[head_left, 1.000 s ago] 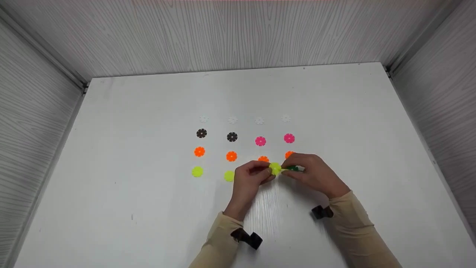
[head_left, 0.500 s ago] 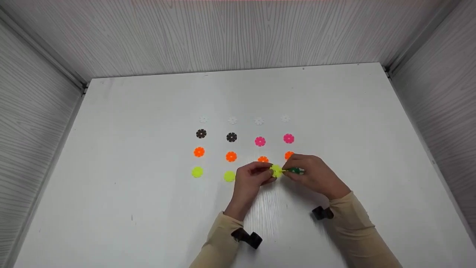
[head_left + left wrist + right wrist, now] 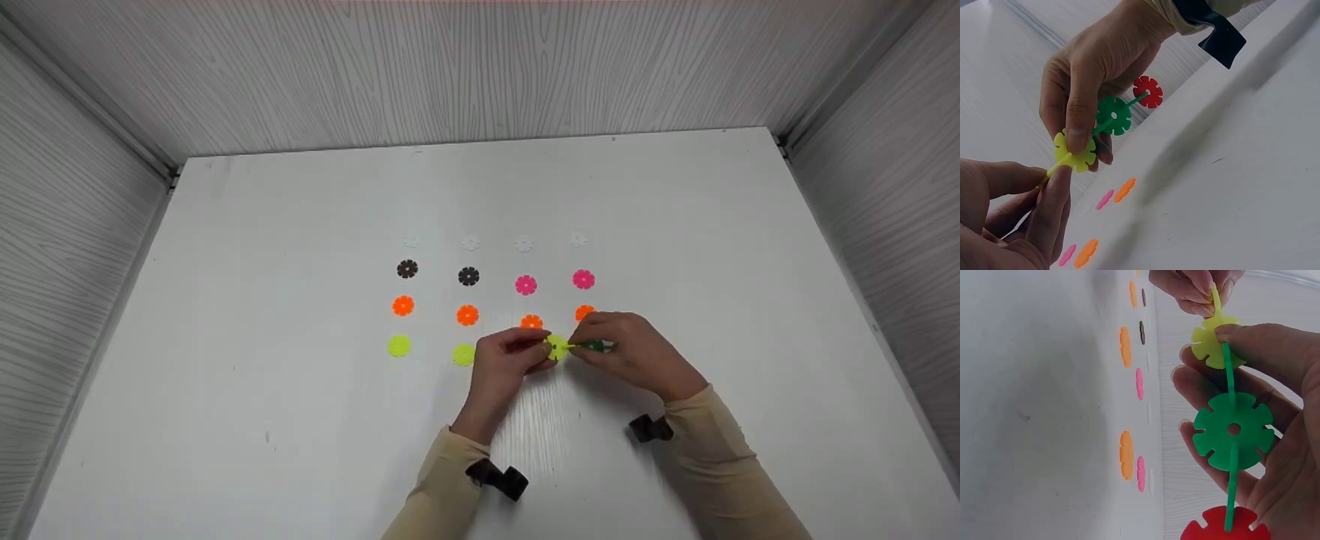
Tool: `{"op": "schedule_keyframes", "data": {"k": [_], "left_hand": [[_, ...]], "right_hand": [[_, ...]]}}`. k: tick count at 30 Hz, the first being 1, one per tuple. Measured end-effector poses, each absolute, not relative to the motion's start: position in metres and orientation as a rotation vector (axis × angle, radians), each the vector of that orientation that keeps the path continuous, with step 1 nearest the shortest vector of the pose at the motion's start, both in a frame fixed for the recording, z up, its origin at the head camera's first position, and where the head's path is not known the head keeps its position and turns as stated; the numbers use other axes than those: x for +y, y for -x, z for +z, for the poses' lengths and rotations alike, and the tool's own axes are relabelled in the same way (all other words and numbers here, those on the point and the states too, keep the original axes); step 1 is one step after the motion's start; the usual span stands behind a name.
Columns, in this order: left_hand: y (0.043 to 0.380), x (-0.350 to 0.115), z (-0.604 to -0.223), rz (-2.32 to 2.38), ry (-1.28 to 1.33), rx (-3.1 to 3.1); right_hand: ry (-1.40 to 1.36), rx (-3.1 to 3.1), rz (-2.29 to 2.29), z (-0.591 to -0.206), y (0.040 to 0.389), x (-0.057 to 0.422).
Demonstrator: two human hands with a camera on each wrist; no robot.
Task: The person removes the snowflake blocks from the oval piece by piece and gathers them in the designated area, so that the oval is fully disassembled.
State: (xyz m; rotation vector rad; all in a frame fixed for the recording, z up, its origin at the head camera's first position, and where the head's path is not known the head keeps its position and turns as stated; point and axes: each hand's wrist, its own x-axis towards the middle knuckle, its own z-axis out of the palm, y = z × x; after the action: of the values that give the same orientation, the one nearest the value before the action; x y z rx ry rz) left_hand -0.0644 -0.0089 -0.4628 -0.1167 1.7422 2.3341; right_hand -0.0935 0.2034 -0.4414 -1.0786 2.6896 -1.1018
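Observation:
My left hand (image 3: 506, 364) pinches a yellow notched interlocking disc (image 3: 556, 347) between thumb and fingertips; it appears edge-on in both wrist views. Facing it, my right hand (image 3: 630, 349) grips a second yellow disc (image 3: 1207, 343), thumb pressed on its face. The two yellow discs meet at their slots. From the right hand's disc a chain runs back beneath the palm: a green disc edge-on (image 3: 1229, 377), a green disc face-on (image 3: 1213, 430), another green one edge-on (image 3: 1232, 486) and a red disc (image 3: 1154, 93) at the end. In the head view the fingers hide most of this chain.
Rows of loose discs lie flat on the white table (image 3: 262, 300): white (image 3: 523, 244), dark (image 3: 469, 276), pink (image 3: 583, 279), orange (image 3: 467, 315) and yellow (image 3: 399, 346). The hands partly cover the nearest orange and yellow ones. Grey wood-grain walls (image 3: 480, 75) bound the back and sides.
Both hands have shifted very slightly toward the person, and the left hand's yellow disc has moved a touch to the right. The loose discs lie where they were.

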Motion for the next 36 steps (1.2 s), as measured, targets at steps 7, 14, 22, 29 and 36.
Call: {"op": "schedule_keyframes", "data": {"k": [7, 14, 22, 29, 36], "left_hand": [[0.066, -0.012, -0.46, 2.309, 0.105, 1.755], [0.067, -0.014, -0.46, 2.29, 0.08, 1.762], [0.071, -0.019, -0.457, 2.285, 0.099, 1.749], [0.072, -0.019, -0.455, 2.29, 0.102, 1.746], [0.074, -0.028, -0.459, 2.315, 0.191, 1.692]], "right_hand": [[1.079, 2.646, -1.135, -0.442, 0.093, 0.203], [1.068, 2.645, -1.13, -0.443, 0.092, 0.204], [1.086, 2.614, -1.165, -0.439, 0.093, 0.203], [1.081, 2.574, -1.224, -0.438, 0.093, 0.204], [1.106, 2.627, -1.132, -0.438, 0.094, 0.208]]}}
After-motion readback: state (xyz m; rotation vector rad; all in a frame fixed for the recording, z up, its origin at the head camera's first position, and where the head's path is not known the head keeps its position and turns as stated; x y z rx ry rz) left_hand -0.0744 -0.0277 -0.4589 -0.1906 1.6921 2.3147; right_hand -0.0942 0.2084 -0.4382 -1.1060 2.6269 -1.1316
